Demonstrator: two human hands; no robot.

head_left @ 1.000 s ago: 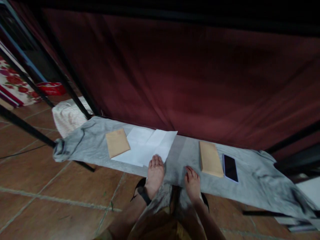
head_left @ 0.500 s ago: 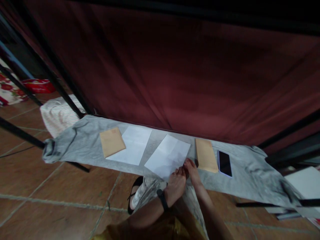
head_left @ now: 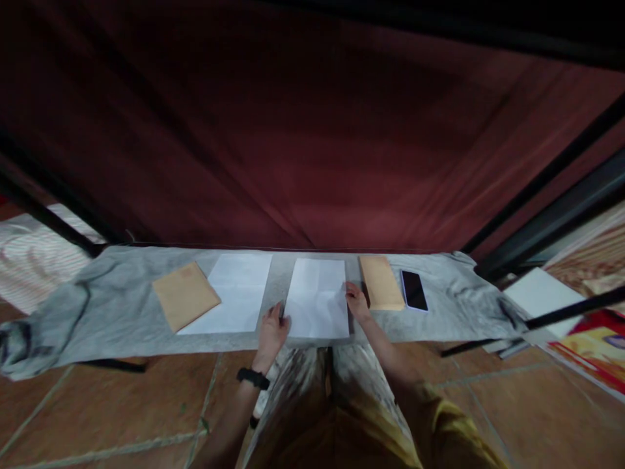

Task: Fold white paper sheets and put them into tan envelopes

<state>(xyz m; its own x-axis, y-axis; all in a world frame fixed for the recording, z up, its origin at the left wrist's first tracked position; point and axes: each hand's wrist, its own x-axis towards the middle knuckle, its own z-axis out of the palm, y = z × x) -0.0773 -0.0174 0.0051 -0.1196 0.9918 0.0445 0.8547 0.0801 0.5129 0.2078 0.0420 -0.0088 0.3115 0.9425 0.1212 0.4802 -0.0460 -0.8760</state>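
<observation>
A white sheet of paper (head_left: 317, 303) lies flat on a grey cloth (head_left: 122, 312) spread on the floor. My left hand (head_left: 272, 332) rests at the sheet's lower left edge, fingers stretched toward it. At the sheet's right edge my right hand (head_left: 357, 301) lies with its fingers flat. A second white sheet (head_left: 234, 293) lies to the left, partly under a brown envelope (head_left: 184, 303). Another brown envelope (head_left: 381, 283) sits just right of my right hand, with a dark phone (head_left: 414, 290) beside it.
A dark red curtain (head_left: 312, 150) hangs behind the cloth, crossed by black metal bars (head_left: 547, 176). A striped white cloth (head_left: 29, 260) lies at the far left. White boards and coloured printed sheets (head_left: 590, 345) lie at the right on the brown tile floor (head_left: 97, 404).
The sheet has slid right, off the stack, and now lies square in front of me. My hands have parted to its two side edges. The view has swung right.
</observation>
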